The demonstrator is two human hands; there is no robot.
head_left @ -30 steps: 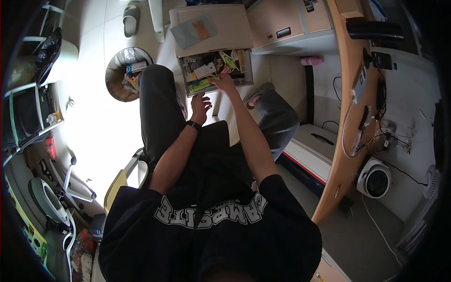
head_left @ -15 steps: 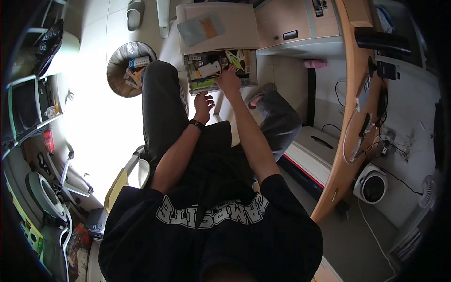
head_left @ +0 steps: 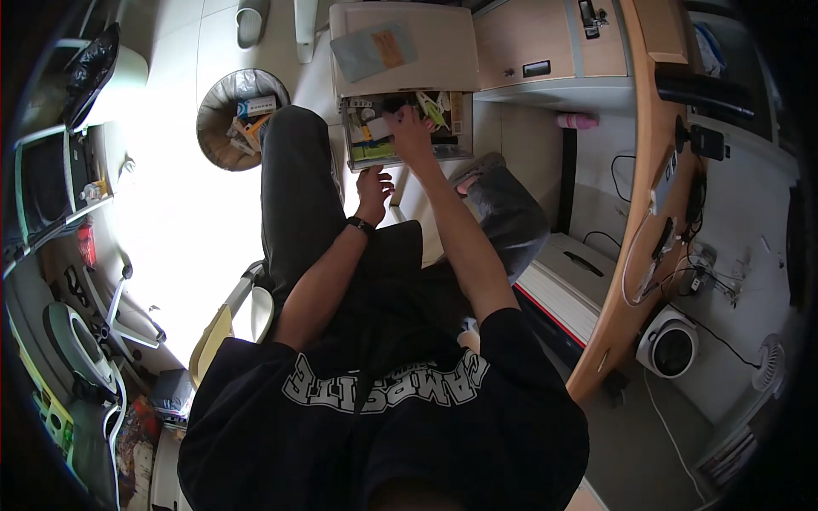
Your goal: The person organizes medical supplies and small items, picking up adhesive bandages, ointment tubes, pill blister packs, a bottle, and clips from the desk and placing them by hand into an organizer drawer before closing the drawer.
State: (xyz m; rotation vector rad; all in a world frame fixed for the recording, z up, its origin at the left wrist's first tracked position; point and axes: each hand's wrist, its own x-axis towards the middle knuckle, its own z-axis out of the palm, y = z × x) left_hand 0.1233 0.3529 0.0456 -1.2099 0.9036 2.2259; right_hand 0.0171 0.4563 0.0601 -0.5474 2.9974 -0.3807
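Note:
An open drawer [head_left: 349, 140] full of small items extends from under a pale cabinet top [head_left: 443, 43]. My right hand [head_left: 411, 136] reaches into it, fingers bent down over the contents; what they hold I cannot tell. Right at those fingertips lie a white flat item [head_left: 379, 129] and a dark item [head_left: 394, 104]. Bright green pieces [head_left: 434, 111] are just right of the hand, and a lime-green item [head_left: 369, 152] fills the drawer's front left. My left hand [head_left: 373, 192], wearing a dark wristband, hovers before the drawer front, empty, fingers loosely curled and apart.
A grey-blue packet [head_left: 354, 58] lies on the cabinet top. Left of my knee stands a lined waste bin [head_left: 209, 128] holding boxes and wrappers. On the right are a wooden desk edge [head_left: 635, 230] and a pink bottle [head_left: 577, 121]. A slipper [head_left: 249, 25] lies on the floor.
My right hand has moved farther into the drawer and slightly left, now covering part of the white item. My left hand has stayed about where it was. The view has shifted slightly.

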